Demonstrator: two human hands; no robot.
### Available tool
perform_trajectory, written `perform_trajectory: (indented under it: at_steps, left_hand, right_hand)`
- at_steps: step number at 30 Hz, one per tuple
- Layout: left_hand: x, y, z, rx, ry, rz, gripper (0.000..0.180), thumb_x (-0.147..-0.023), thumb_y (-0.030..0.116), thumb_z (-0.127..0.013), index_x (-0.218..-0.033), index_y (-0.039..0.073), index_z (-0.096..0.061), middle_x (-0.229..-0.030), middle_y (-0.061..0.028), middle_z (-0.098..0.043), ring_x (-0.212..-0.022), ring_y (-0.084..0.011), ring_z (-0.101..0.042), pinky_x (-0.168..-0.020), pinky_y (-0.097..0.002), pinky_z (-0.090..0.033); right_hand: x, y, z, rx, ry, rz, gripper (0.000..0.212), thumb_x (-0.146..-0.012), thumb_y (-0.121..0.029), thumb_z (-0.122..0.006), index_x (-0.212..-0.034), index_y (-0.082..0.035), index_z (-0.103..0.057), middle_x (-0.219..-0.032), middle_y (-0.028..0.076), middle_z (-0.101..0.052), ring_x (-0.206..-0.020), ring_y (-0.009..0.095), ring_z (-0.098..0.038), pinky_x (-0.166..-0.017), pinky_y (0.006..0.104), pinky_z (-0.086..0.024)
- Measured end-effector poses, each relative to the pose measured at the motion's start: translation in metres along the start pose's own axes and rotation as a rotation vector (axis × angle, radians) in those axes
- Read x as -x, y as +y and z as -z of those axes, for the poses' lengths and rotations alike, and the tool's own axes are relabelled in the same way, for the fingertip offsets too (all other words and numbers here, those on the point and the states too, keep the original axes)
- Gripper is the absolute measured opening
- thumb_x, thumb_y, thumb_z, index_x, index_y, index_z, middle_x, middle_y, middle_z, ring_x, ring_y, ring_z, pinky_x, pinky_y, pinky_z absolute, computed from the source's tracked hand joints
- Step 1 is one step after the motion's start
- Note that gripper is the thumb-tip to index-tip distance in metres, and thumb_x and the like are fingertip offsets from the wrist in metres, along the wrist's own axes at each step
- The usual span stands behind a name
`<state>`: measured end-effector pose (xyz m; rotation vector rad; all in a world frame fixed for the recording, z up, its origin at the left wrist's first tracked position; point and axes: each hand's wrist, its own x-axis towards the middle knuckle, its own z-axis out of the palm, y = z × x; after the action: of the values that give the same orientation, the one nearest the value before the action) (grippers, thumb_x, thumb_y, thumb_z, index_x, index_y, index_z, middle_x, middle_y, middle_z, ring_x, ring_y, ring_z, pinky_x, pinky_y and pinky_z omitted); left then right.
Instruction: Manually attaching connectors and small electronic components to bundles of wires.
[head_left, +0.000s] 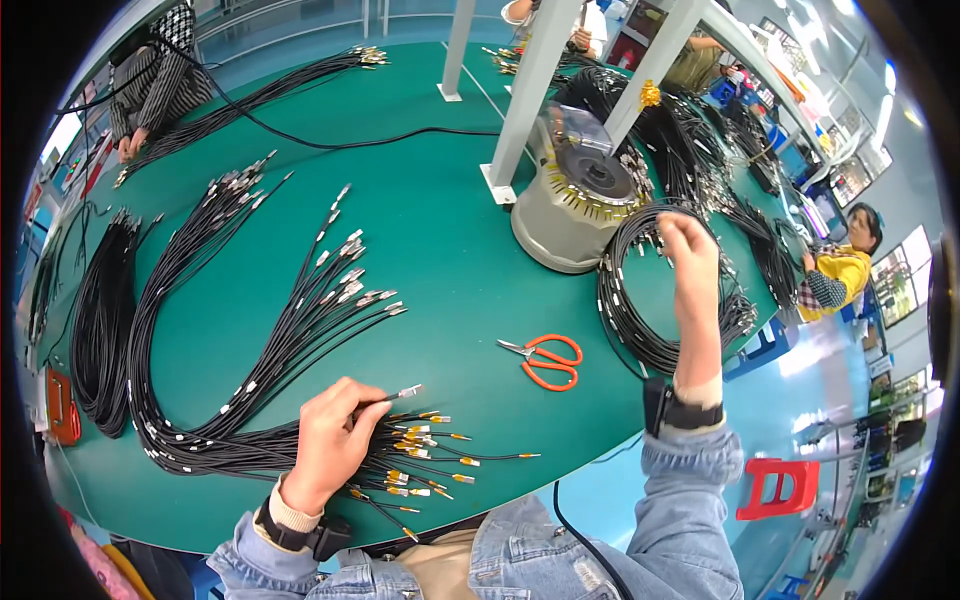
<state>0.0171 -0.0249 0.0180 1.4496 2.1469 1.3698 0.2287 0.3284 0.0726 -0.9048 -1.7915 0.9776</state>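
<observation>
My left hand (336, 438) pinches a single black cable (408, 392) just behind its silver connector. The hand rests over a thick bundle of black cables (222, 450) with white tags, bent in a U on the green table. Below and beside its fingers fan out several cable ends with yellow and silver terminals (412, 470). My right hand (690, 255) is raised over a coil of black cables (618, 310) at the right, thumb and fingers pinched together. Whatever may be between them is too small to make out.
Orange-handled scissors (552, 362) lie mid-table. Beyond the coil stands a round grey container (560, 225) with yellow terminals around its top, beside white posts (525, 110). More cable bundles (105, 320) line the left. Co-workers sit around the table; a red stool (778, 488) stands at right.
</observation>
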Motion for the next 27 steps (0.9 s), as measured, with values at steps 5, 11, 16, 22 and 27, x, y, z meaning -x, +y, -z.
perform_trajectory:
  at_steps: [5,11,16,22,27]
  left_hand:
    - [0.012,0.003,-0.004,0.025,0.031,0.037,0.008,-0.075,-0.003,-0.067,-0.079,-0.001,-0.06,-0.067,-0.0071,-0.056,-0.051,-0.0145,-0.05,-0.047,-0.0255,-0.038]
    - [0.01,0.004,-0.006,0.076,0.041,0.106,0.008,-0.075,-0.004,-0.065,-0.08,-0.002,-0.059,-0.068,-0.0061,-0.056,-0.055,-0.011,-0.049,-0.05,-0.0232,-0.039]
    - [0.011,0.0,-0.007,0.06,0.075,0.086,0.008,-0.077,-0.002,-0.066,-0.082,-0.001,-0.06,-0.067,-0.006,-0.058,-0.051,-0.0105,-0.051,-0.046,-0.0228,-0.038]
    - [0.01,0.006,-0.003,0.219,0.128,0.171,0.006,-0.081,-0.002,-0.063,-0.085,-0.004,-0.06,-0.066,-0.0048,-0.06,-0.054,-0.0062,-0.053,-0.048,-0.0197,-0.04]
    - [0.009,0.01,-0.002,0.262,0.235,0.202,0.008,-0.082,0.0,-0.063,-0.089,-0.002,-0.062,-0.059,-0.0033,-0.058,-0.051,-0.002,-0.045,-0.045,-0.0182,-0.033]
  right_hand:
    - [-0.066,0.012,0.012,0.158,-0.068,-0.081,0.026,-0.086,-0.023,-0.06,-0.104,-0.004,-0.064,-0.09,-0.001,-0.062,-0.079,0.007,-0.052,-0.07,0.0236,-0.038]
    - [-0.095,0.013,0.003,0.215,-0.34,-0.398,0.02,-0.084,-0.023,-0.062,-0.097,-0.009,-0.065,-0.083,-0.004,-0.06,-0.072,0.006,-0.049,-0.064,0.0213,-0.034]
    - [-0.104,0.024,0.007,0.038,-0.362,-0.442,0.012,-0.082,-0.018,-0.064,-0.089,-0.007,-0.065,-0.073,-0.002,-0.056,-0.064,0.006,-0.045,-0.058,0.0199,-0.031]
    - [-0.077,-0.001,0.002,-0.26,-0.235,-0.32,0.01,-0.084,-0.019,-0.063,-0.085,-0.01,-0.061,-0.07,-0.006,-0.05,-0.062,0.005,-0.042,-0.058,0.0213,-0.032]
    - [0.028,-0.051,-0.061,-0.52,-0.311,-0.149,0.009,-0.086,-0.013,-0.06,-0.085,-0.005,-0.058,-0.071,-0.002,-0.051,-0.063,0.007,-0.045,-0.059,0.0225,-0.035]
